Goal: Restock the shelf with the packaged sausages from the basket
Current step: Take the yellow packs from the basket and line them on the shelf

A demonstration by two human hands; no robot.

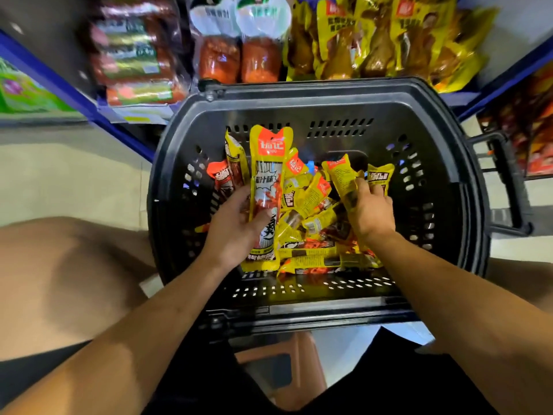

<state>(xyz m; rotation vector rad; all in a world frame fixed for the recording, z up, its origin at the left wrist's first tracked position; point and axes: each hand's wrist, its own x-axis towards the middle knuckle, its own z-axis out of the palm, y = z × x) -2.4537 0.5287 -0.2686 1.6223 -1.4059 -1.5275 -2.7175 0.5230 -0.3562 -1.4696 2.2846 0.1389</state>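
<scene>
1. Black basket (314,94) is sitting in front of the person, w/ its far rim up against the blue-edged shelf (74,88); everything below is placed relative to this basket.
2. Inside the basket, a loose pile of yellow packaged sausages (317,229) is lying across the bottom, pkgs overlapping at all angles, some w/ orange-red tops.
3. Left hand (236,226) is reaching into the basket's left half; its grip is grasping a long yellow pack (267,187), thumb curled over the front, fingers behind. The pack is standing roughly upright, orange header toward the basket's far wall, lower end over the pile.
4. More packs (235,163) are fanning out behind that one, just left of it in the same hand; exact count can't be told.
5. Right hand (372,211) is inside the basket's right half, fingers curled, its grip pinching another yellow pack (344,178) that is tilting up out of the pile, back side w/ printed text showing.
6. Beyond the basket's far rim, the shelf is holding red sausage pkgs (134,55) to the left, two orange-red packs w/ white tops (239,55) in the middle, and yellow pouches (374,40) to the right.
7. On the basket's near side, a brown stool (299,363) is showing between the person's legs.
8. A black handle (508,181) is sticking out from the basket's right side.
</scene>
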